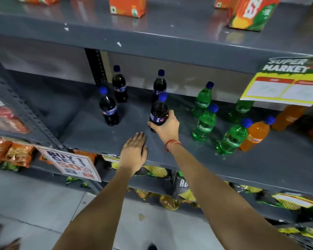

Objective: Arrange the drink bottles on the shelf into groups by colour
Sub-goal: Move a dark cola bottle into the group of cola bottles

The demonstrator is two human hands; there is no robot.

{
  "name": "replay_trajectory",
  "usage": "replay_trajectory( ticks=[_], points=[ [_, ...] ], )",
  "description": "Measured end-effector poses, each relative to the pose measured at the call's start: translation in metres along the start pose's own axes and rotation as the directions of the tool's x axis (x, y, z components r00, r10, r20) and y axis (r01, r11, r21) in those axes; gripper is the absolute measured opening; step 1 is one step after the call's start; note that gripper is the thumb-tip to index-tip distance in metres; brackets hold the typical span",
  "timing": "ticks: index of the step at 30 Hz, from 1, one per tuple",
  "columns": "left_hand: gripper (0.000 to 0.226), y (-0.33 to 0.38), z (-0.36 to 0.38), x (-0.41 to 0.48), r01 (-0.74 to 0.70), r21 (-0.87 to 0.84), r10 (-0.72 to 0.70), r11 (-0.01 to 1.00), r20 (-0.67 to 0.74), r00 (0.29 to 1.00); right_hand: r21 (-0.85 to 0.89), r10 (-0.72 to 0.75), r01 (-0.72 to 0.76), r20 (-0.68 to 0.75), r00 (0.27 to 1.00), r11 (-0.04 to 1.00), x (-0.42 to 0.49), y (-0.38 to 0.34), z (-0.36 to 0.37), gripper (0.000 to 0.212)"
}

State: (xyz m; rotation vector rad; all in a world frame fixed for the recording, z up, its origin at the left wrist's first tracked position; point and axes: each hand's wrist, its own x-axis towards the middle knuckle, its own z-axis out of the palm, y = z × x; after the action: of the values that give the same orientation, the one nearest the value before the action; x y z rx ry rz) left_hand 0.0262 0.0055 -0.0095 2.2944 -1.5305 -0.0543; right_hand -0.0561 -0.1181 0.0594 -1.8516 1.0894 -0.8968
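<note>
On the grey middle shelf [188, 156] my right hand [167, 128] grips a dark cola bottle [158, 110] with a blue cap, upright. My left hand [134, 152] lies flat and empty near the shelf's front edge, just left of it. Three more dark cola bottles stand to the left and behind: one [108, 109] in front, one [119, 85] at the back, one [159, 85] behind the held bottle. Several green bottles [204, 123] stand to the right, the nearest [231, 138] by the front. Orange bottles [255, 135] stand at the far right, one [287, 117] under a hanging sign.
A yellow supermarket price sign [285, 85] hangs from the upper shelf at right. Orange juice cartons [251, 13] stand on the top shelf. Snack packets [13, 152] fill the lower shelves, and a "buy 1 get 1" card [70, 163] hangs at lower left.
</note>
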Motion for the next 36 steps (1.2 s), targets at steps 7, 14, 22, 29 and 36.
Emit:
replay_trajectory(
  ticks=[7,14,22,29,36],
  points=[
    [0.055,-0.002,0.003,0.001,-0.003,0.043,0.004,0.999,-0.016,1.0,-0.037,0.002,-0.001,0.023,1.0,0.999,0.007,0.01,0.026,0.051],
    [0.054,-0.002,0.004,0.0,-0.021,0.05,0.023,0.999,-0.029,0.999,0.087,0.088,-0.11,0.223,0.971,0.99,0.006,0.029,0.016,0.076],
    [0.054,-0.002,0.003,-0.001,-0.025,0.043,0.027,0.999,-0.054,0.998,0.029,0.105,-0.118,0.291,0.951,0.993,0.013,0.036,0.014,0.038],
    [0.054,0.001,0.0,-0.001,-0.023,0.041,0.025,0.999,-0.06,0.998,0.043,0.088,-0.093,0.106,0.99,0.995,0.0,0.026,0.022,0.047],
    [0.055,0.001,-0.002,-0.002,-0.022,0.063,0.025,0.998,-0.05,0.998,-0.003,0.084,-0.084,0.07,0.994,0.997,-0.001,0.026,0.03,0.048]
  ],
)
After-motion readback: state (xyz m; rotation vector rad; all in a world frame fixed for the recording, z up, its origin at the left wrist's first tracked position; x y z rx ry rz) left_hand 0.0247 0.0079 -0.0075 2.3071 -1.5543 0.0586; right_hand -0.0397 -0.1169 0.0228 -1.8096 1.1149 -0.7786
